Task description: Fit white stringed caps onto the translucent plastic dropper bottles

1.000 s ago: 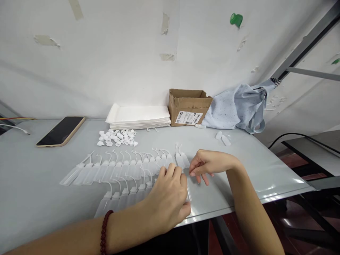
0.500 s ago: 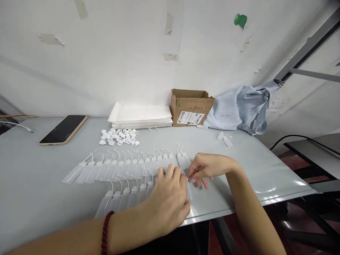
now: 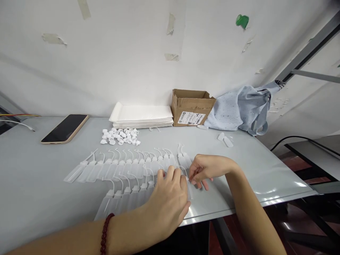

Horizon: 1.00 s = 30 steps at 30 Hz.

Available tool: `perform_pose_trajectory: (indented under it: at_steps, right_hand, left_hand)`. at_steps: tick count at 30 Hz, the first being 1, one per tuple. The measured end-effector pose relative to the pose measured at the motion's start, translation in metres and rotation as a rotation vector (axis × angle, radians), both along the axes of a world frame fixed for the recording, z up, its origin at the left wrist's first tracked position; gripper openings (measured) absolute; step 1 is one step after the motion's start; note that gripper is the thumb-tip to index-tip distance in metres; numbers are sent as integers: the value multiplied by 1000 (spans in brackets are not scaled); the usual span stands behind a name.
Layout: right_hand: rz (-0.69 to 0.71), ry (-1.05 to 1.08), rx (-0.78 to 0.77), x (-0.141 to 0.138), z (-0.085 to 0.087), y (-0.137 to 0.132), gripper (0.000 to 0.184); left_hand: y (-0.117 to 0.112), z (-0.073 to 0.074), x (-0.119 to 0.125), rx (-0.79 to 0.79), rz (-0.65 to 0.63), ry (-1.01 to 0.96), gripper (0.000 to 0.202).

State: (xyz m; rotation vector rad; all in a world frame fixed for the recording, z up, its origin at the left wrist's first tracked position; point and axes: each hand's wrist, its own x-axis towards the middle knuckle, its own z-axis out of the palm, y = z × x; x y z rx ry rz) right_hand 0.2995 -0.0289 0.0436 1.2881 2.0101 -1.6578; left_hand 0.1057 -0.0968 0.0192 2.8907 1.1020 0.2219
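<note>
Two rows of slim, translucent plastic bottles with thin curved spouts lie on the grey table (image 3: 228,193); the back row (image 3: 120,169) is fuller in view, and the front row (image 3: 119,202) runs under my left arm. My left hand (image 3: 168,203) is curled palm-down over the right end of the front row, its fingertips hidden. To its right, my right hand (image 3: 203,170) pinches near the neck of a single bottle (image 3: 190,189). Two bottles (image 3: 183,159) lie slightly apart at the back row's right end. A pile of small white caps (image 3: 120,136) sits behind the rows.
A phone (image 3: 65,129) lies at the left. Against the wall stand a stack of white envelopes (image 3: 142,115) and an open cardboard box (image 3: 193,108), beside a light blue cloth (image 3: 236,109). Small clear plastic pieces (image 3: 227,141) lie at the right. The table's front edge is close to my hands.
Both hands stay almost in place. The bottle between them shows a little more, its curved spout now visible by my right fingertips. The whole view has shifted slightly.
</note>
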Motion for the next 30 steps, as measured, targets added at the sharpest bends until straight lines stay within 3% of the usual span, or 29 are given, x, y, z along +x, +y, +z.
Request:
perform_pose_trajectory:
  at_steps: [19, 24, 30]
  right_hand:
    - [-15, -16, 1, 1, 2, 0, 19]
    - [-27, -24, 11, 2, 4, 0, 20]
    - [-32, -23, 8, 4, 5, 0, 20]
  left_hand:
    - [0, 9, -13, -9, 27, -6, 31]
    - [7, 13, -20, -31, 18, -151, 30]
    - [30, 21, -29, -55, 110, -217, 32]
